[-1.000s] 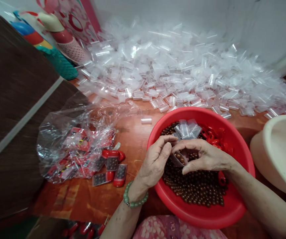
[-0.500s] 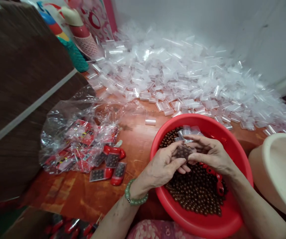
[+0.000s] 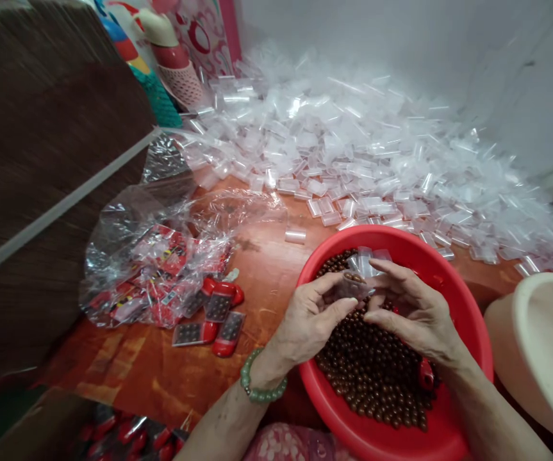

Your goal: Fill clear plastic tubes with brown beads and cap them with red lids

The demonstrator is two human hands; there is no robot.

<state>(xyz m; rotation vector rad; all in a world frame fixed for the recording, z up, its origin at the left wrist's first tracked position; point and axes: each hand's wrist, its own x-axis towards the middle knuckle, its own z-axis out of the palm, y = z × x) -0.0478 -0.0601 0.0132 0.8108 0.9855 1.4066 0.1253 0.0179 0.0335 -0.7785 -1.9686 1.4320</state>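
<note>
Head view showed us the left hand (image 3: 311, 320) pinching a small clear case (image 3: 347, 291) between thumb and fingertips. Right hand (image 3: 415, 314) was curved at about four o'clock of this case, with its thumb and fingers apart; whether one fingertip touched the case, we could not tell. The case lay directly in the left grip, over the red basin (image 3: 473, 320), and its mouth seemed to face upward, with some brown beads visible there. How full it was, we could not see.

We judged that the step in hand was filling the case with beads. In our opinion, the next move called for a light pinch and a level mouth, so that no bead would spill.

From the case, loose beads (image 3: 377, 368) spread toward five and six o'clock, and empty sleeves (image 3: 365, 259) lay near one o'clock inside the basin. Farther out, red-capped cases (image 3: 229, 333) rested on the table (image 3: 261, 275) near eight o'clock, and a big sleeve pile (image 3: 353, 141) covered twelve o'clock.
</note>
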